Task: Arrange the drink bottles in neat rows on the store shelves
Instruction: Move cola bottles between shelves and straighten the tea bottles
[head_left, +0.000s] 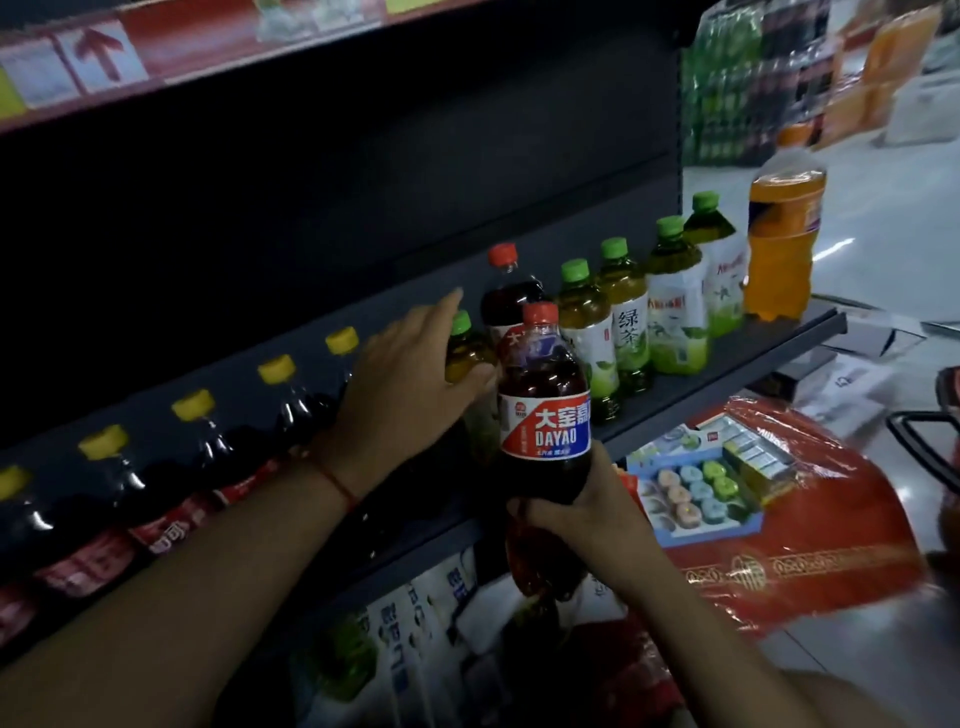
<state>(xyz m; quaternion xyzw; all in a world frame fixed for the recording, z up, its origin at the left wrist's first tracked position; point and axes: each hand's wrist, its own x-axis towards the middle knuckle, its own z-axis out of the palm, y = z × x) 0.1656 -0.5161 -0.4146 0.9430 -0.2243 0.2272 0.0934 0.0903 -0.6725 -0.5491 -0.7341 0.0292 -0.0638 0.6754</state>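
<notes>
Right hand (582, 512) fingers grip Dayao bottle (545, 415); left hand (410, 384) fingers spread on green-capped bottle (467, 353).

Single head cam, wide-angle, no 2nd view so no overlap. Looks fwd and down from above/behind both forearms, which enter from bottom edge. Frame is rolled: shelf edge (717, 395) runs up toward the right. Close range, left hand (410, 387) mid-frame, right hand (587, 514) just below-right of it, gripping the Dayao bottle (545, 410) near centre. Beyond the left hand: dark shelf back panel. Left of it: row of cola bottles (156, 493) running to frame edge. Right of the hands: green tea bottles (628, 322), then open aisle floor (883, 218) far right. Upper shelf strip (104, 57) along top, blurred. Edges show lens distortion.
</notes>
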